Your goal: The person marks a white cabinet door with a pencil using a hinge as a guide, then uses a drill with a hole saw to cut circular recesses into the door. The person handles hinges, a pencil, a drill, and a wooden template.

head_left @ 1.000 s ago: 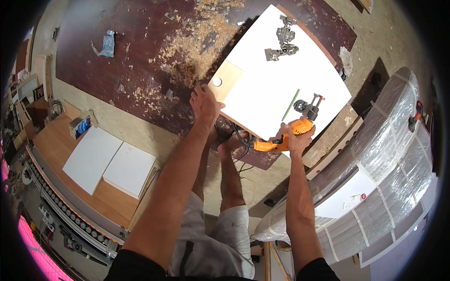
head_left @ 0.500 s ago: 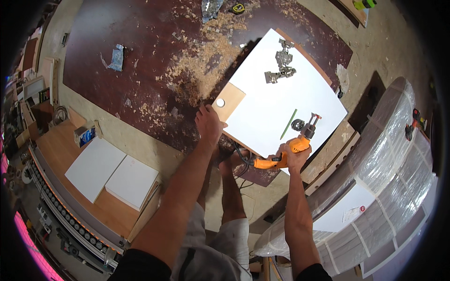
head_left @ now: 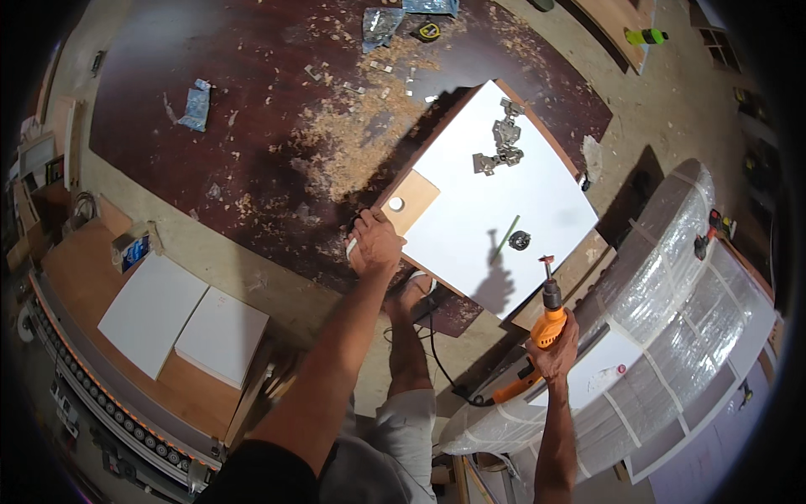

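Observation:
My right hand grips an orange corded power drill, off the right edge of a white panel. A red-tipped bit sticks out of its chuck, pointing away from me. My left hand is closed over the panel's near left edge, at the corner of a light wooden template with a round hole. Its thumb rests by the template; the fingertips are partly hidden. On the panel lie several metal hinges, a green pencil and a small round black part.
Wood shavings litter the dark red board underneath. A plastic-wrapped curved piece stands at the right. White boards rest on a wooden bench at the left. A tape measure lies at the far side, and the drill's cord hangs near my leg.
My right hand has carried the drill right and toward me, off the panel, and turned it so the bit points away. My left hand stays at the template's corner.

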`<state>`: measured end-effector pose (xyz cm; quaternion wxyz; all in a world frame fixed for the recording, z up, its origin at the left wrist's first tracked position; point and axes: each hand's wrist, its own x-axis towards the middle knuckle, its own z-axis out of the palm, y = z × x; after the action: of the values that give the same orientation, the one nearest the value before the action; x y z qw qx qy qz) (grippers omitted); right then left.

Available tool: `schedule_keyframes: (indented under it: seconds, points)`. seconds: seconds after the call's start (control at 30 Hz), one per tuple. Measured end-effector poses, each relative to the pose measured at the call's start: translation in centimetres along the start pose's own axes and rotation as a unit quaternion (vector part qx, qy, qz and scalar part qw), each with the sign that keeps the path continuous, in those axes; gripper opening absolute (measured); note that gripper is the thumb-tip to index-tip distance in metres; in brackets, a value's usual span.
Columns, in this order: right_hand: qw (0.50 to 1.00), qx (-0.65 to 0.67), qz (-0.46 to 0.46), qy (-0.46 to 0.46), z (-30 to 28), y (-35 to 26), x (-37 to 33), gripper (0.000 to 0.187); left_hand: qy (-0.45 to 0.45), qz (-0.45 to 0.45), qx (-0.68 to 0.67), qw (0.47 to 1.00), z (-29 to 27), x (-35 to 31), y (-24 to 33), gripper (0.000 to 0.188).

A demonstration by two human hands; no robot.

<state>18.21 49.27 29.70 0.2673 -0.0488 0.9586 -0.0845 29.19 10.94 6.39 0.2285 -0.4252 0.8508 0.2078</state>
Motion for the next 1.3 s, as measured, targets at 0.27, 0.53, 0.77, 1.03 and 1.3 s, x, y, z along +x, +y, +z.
schedule_keyframes:
  seconds: [0.27, 0.53, 0.77, 1.03, 1.3]
  points:
    - [0.990, 0.111, -0.073, 0.045, -1.5, -11.3, 1.7, 0.107, -0.049, -0.003, -0.016, 0.999, -1.4, 0.2, -0.1, 0.101]
    - [0.974, 0.139, -0.136, -0.116, 1.3, -21.0, 1.8, 0.112, -0.003, -0.005, 0.076, 0.997, -2.2, -0.5, 0.1, 0.072]
    - [0.962, 0.188, -0.081, -0.183, 1.9, -26.3, -1.1, 0.113, 0.097, 0.013, 0.009, 0.995, 2.2, -0.1, -0.5, 0.056]
    - [0.955, 0.012, -0.208, -0.212, -1.3, -34.1, 5.2, 0.106, 0.173, 0.026, -0.020, 0.984, 1.2, -0.2, -0.4, 0.037]
    - [0.949, 0.091, -0.235, -0.188, -3.8, -38.8, 10.1, 0.101, 0.180, -0.003, -0.013, 0.983, 1.2, 0.0, 0.2, 0.038]
